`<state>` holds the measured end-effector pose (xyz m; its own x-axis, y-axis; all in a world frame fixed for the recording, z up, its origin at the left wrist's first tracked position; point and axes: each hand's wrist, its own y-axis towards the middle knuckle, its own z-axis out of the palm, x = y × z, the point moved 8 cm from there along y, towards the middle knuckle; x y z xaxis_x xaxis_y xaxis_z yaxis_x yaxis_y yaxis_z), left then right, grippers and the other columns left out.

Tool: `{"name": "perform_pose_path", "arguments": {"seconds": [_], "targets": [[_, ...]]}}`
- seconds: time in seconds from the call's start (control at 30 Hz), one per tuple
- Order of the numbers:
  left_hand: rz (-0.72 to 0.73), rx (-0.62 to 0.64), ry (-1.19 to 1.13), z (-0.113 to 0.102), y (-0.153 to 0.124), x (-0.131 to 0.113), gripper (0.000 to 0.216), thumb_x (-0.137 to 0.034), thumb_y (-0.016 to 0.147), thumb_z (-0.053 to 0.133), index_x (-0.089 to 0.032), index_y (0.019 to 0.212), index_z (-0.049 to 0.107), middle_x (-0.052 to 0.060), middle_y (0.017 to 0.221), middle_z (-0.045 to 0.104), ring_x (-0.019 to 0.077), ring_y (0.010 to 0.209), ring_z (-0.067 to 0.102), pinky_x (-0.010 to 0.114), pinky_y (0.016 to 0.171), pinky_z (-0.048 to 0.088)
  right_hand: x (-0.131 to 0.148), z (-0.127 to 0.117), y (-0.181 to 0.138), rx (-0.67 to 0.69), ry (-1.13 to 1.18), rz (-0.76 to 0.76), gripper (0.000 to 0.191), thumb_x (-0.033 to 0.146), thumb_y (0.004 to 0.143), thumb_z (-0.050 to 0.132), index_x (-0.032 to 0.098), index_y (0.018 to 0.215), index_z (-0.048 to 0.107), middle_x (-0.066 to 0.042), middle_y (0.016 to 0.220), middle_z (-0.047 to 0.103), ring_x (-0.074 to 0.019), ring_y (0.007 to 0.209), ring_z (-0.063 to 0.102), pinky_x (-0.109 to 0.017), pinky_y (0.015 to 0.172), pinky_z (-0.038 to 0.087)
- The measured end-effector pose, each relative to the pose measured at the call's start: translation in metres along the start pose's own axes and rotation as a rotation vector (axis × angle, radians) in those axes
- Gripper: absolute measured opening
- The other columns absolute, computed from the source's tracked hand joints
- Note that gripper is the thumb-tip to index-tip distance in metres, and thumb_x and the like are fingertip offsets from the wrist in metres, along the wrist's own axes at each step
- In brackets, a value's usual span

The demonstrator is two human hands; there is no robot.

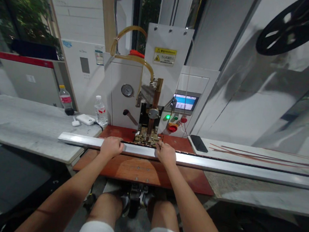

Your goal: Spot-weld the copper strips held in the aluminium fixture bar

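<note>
A long silvery metal bar lies across the front of a white machine, running far off to the right. My left hand is closed over the bar left of the machine's brass-coloured head. To the right of the head, my right hand is closed on the same bar. Its fingertips are close to the head, where a thin dark piece shows; I cannot make out whether they pinch it. Beneath the bar is a reddish-brown board.
A black phone and thin copper-coloured strips lie on the right tabletop. On the left tabletop stand a cola bottle, a clear water bottle and a white power bank. The machine has a lit screen.
</note>
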<state>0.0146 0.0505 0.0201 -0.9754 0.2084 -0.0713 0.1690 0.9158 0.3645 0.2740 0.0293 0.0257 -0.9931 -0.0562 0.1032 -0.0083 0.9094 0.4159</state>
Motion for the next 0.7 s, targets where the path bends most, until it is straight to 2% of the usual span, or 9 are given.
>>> {"name": "perform_pose_path", "arguments": {"seconds": [0.4,0.7], "targets": [[0.002,-0.014,0.010,-0.0036,-0.0029,-0.0030,0.042,-0.032,0.079,0.037,-0.018,0.103,0.069,0.010,0.102,0.070,0.0239,0.096,0.061,0.034,0.091,0.042,-0.0021,0.0009,-0.0016,-0.054,0.005,-0.003,0.037,0.041,0.093,0.035,0.021,0.098,0.066,-0.007,0.084,0.067,-0.0151,0.076,0.061,-0.022,0.065,0.035],[-0.020,0.027,0.007,-0.0004,-0.0005,-0.0010,0.042,-0.033,0.080,0.037,-0.019,0.105,0.069,0.010,0.103,0.069,0.0244,0.098,0.061,0.034,0.091,0.042,-0.0023,0.0026,0.0004,-0.023,-0.004,-0.004,0.038,0.042,0.094,0.033,0.021,0.098,0.065,-0.007,0.085,0.067,-0.0146,0.076,0.061,-0.022,0.065,0.035]]}}
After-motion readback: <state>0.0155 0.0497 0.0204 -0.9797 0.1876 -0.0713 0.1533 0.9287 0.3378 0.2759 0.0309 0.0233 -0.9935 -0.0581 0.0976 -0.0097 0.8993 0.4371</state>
